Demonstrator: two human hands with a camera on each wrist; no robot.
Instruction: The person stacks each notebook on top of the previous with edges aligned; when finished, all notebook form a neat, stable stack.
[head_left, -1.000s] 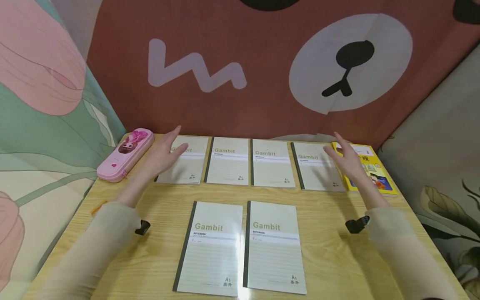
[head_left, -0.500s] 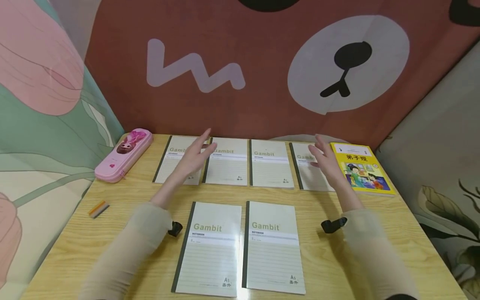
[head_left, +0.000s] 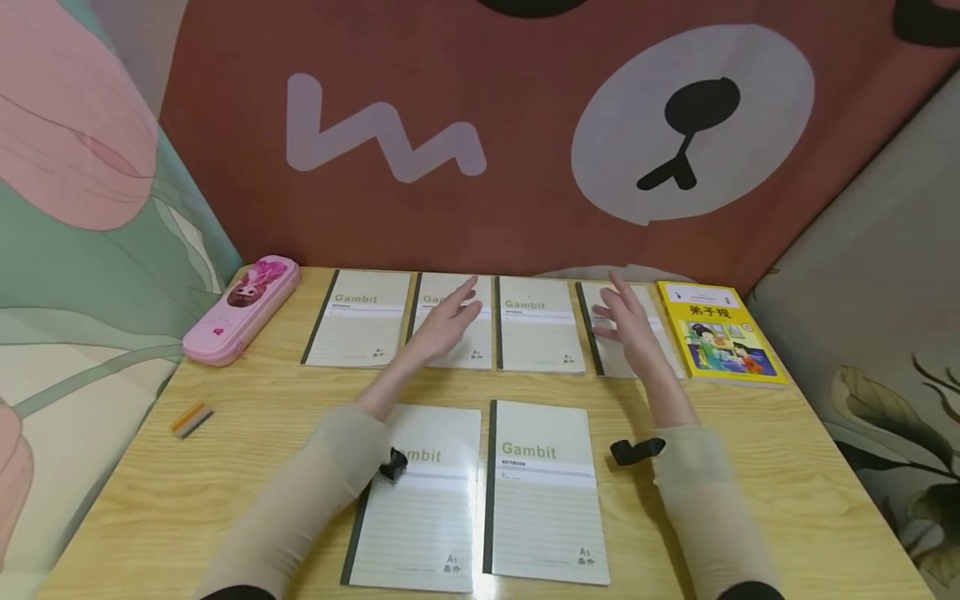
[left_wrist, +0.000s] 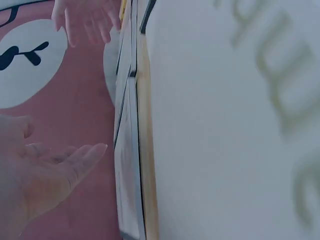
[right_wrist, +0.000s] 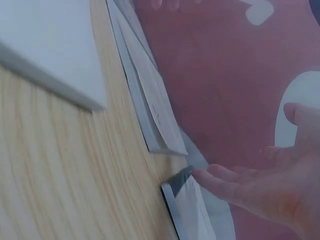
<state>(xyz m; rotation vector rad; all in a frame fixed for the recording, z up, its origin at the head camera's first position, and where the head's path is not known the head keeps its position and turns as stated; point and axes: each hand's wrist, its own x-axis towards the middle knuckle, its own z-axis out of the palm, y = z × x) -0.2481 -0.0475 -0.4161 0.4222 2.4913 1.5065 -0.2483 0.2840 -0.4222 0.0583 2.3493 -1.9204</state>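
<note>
Both hands hover above a wooden table, palms turned toward each other and holding nothing. My left hand (head_left: 442, 327) overlaps the second notebook (head_left: 455, 350) of the back row in the head view, fingers loosely extended. Over the fourth back-row notebook (head_left: 643, 350) is my right hand (head_left: 628, 327), its fingers spread. The first notebook (head_left: 352, 329) and third notebook (head_left: 538, 325) lie flat in that row. Nearer me lie a front left notebook (head_left: 420, 525), partly hidden by the left sleeve, and a front right notebook (head_left: 547, 508). All have grey-white "Gambit" covers and dark spines.
A pink pencil case (head_left: 240, 312) lies at the back left, with a small orange-and-grey block (head_left: 192, 420) nearer me. To the right of the back row is a yellow picture book (head_left: 720, 337). A brown cartoon-printed backdrop (head_left: 525, 225) rises behind the table (head_left: 247, 492).
My left hand has moved right from the first notebook to the second. My right hand has shifted left off the yellow book. The hands are closer together; the notebooks have stayed put.
</note>
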